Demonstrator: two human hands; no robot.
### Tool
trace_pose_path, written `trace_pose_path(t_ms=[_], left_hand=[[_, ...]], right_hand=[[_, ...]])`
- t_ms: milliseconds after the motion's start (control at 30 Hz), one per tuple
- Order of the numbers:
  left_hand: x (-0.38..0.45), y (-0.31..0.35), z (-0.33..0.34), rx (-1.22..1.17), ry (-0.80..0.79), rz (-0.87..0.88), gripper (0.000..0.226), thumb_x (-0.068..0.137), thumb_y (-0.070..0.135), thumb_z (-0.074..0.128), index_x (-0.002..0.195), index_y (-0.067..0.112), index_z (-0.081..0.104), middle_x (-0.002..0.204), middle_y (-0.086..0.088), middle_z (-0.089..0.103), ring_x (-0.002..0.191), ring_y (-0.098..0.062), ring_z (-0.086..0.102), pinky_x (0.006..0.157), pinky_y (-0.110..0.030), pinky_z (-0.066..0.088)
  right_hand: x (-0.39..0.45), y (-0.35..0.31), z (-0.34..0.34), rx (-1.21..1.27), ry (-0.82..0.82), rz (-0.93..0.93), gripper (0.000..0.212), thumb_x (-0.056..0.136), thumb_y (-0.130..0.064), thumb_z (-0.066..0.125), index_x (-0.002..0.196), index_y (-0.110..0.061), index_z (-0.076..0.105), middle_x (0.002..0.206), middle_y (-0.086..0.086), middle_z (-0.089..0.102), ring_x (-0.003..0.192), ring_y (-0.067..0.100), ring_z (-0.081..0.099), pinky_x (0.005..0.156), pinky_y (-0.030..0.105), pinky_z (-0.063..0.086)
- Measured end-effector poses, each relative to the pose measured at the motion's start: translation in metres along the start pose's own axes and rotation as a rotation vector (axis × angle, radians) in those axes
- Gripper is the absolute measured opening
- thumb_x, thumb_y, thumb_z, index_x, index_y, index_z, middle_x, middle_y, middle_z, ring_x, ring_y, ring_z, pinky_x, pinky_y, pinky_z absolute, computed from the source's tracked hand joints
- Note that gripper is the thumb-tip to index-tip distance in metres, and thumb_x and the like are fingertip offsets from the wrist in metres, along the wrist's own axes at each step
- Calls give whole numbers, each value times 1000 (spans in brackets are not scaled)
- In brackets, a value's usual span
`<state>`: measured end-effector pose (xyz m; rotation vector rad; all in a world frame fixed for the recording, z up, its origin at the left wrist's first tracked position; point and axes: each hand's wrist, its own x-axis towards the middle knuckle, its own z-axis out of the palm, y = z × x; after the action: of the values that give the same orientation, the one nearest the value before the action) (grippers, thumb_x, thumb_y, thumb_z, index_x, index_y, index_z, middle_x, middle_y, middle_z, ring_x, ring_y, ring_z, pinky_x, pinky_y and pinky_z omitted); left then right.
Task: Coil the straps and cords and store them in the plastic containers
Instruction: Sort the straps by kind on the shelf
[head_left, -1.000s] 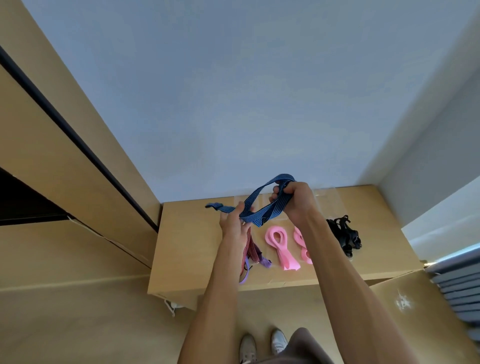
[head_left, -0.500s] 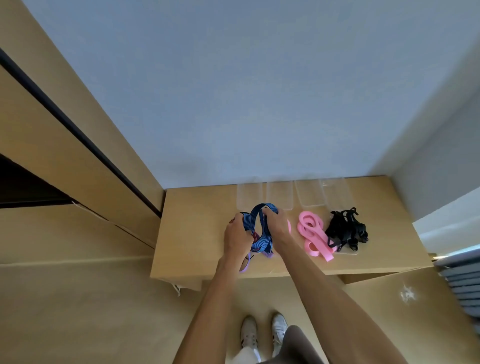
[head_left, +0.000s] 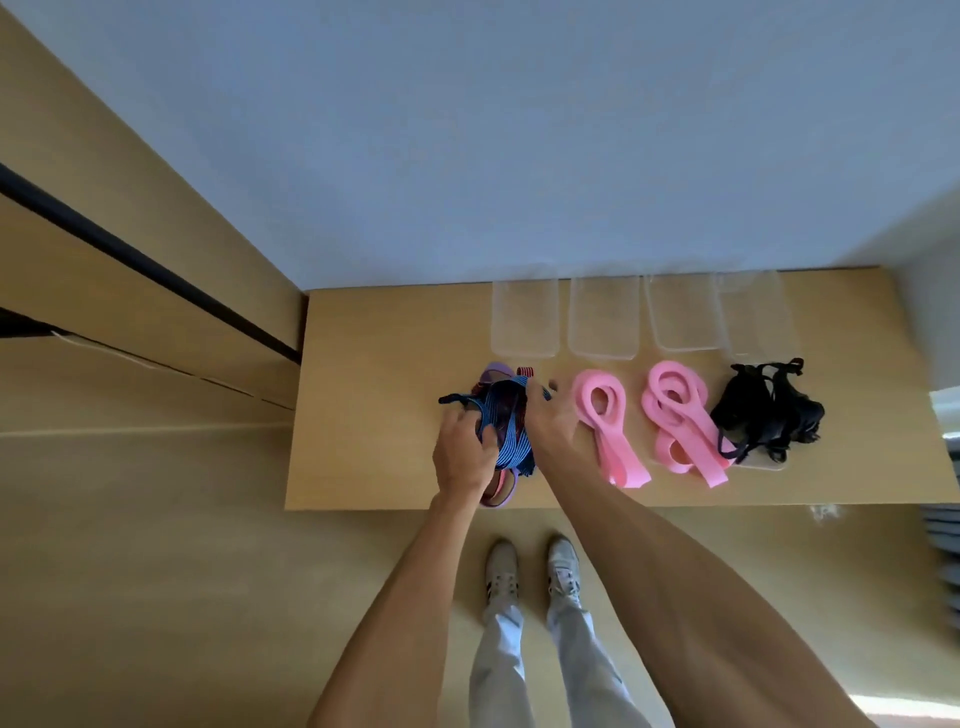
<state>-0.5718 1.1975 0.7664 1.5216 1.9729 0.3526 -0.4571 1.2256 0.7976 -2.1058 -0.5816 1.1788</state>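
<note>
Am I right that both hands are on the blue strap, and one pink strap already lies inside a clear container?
Not quite. In the head view both pink straps lie on the table, in front of the clear containers. Both hands are at the blue strap.

- Four clear plastic containers (head_left: 524, 317) (head_left: 602, 319) (head_left: 683, 314) (head_left: 753, 317) in a row on the counter (head_left: 374, 405).
- Two pink straps (head_left: 608, 421) (head_left: 675, 415).
- One blue striped strap (head_left: 506, 431).
- One tangle of black cords (head_left: 763, 410).
- Two hands (head_left: 462, 460) (head_left: 550, 426), two white shoes (head_left: 501, 571) (head_left: 563, 566).
</note>
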Motion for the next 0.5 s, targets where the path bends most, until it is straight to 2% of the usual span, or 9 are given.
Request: trace_pose_path(t_ms=[67,133,233,333,400,433,500], left_hand=[[4,-5,4,-87,54,-71,15,96,18,52,89,7,58,106,-8,57,89,-29,58,74,-37,46],[8,-6,4,-142,87,-125,13,97,18,49,90,8,55,99,-9,57,86,-31,57,72,-35,42],[17,-5,1,-183,80,-196,24,101,23,44,111,6,58,105,-11,59,97,-32,60,80,-37,46],[24,-4,2,-233,36,-250,42,104,27,43,139,4,53,133,-13,57,125,-30,55,102,-38,43],[27,-3,3,-255,40,-210,37,102,18,47,135,5,57,130,-11,60,123,-28,56,98,-31,43],[28,-5,3,-270,49,-169,31,98,10,49,126,6,62,120,-9,64,114,-27,61,92,-27,45],[30,-8,3,-334,52,-97,29,91,0,50,113,9,67,106,-3,68,100,-23,64,86,-29,49]], right_hand=[[0,-3,4,35,91,1,49,98,-35,56,136,-6,51,127,11,60,121,31,55,104,41,43],[0,6,7,-44,145,-12,46,100,-36,49,133,-5,53,128,18,61,118,35,55,102,45,43],[-6,15,6,-211,214,-62,42,102,-29,39,132,-2,51,121,23,58,108,37,54,92,44,42],[-14,21,13,-131,247,-41,44,96,-16,46,139,-5,46,111,17,59,96,33,54,82,41,41],[-13,21,19,-122,202,-2,40,90,-5,46,128,-3,57,104,17,65,93,32,56,79,38,40],[-10,21,22,-113,180,6,35,87,0,45,117,-1,64,100,18,67,92,34,59,79,39,43],[-2,16,28,-85,171,1,29,84,3,46,99,1,70,92,19,70,88,38,61,80,43,49]])
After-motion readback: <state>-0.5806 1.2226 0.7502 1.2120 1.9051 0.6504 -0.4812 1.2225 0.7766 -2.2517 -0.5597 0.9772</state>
